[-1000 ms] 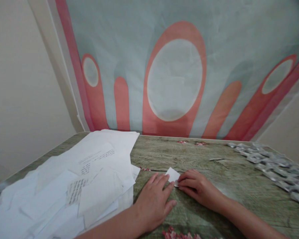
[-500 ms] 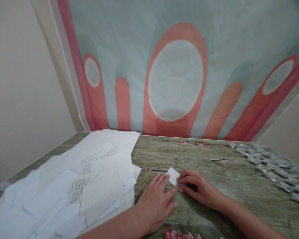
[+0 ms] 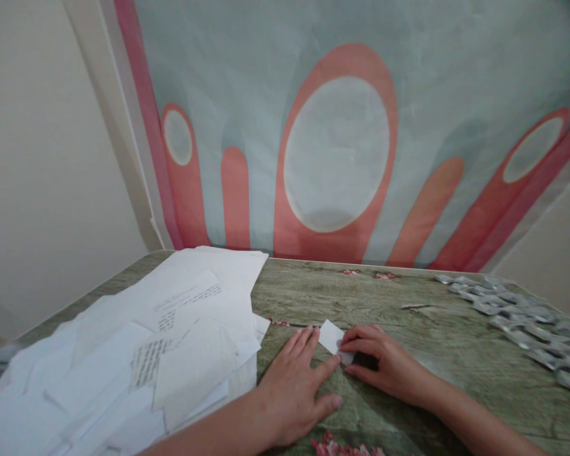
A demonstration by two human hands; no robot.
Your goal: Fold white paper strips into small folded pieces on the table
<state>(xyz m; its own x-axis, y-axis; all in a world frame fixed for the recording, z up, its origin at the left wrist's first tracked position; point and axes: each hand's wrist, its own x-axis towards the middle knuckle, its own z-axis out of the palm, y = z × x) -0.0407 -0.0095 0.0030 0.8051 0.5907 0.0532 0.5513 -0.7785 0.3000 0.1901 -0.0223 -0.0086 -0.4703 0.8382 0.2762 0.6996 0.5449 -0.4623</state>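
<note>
A small white piece of paper [image 3: 331, 335] lies on the wood-patterned table, its lower right part between my hands. My left hand [image 3: 297, 386] rests flat with fingers spread, and its index fingertip touches the paper's lower edge. From the right, my right hand [image 3: 382, 362] pinches the paper's corner between thumb and fingers. Part of the paper is hidden under those fingertips, so I cannot tell whether it is folded there.
A large heap of white paper sheets [image 3: 190, 354], some printed, covers the table's left side. Grey folded-paper links [image 3: 517, 320] lie joined in rows at the right edge. A patterned hanging [image 3: 337, 152] rises behind the wood-look tabletop [image 3: 304, 288].
The paper's lower right part shows more beside my right fingertips. My left fingers have shifted slightly left off the paper's upper left corner.
</note>
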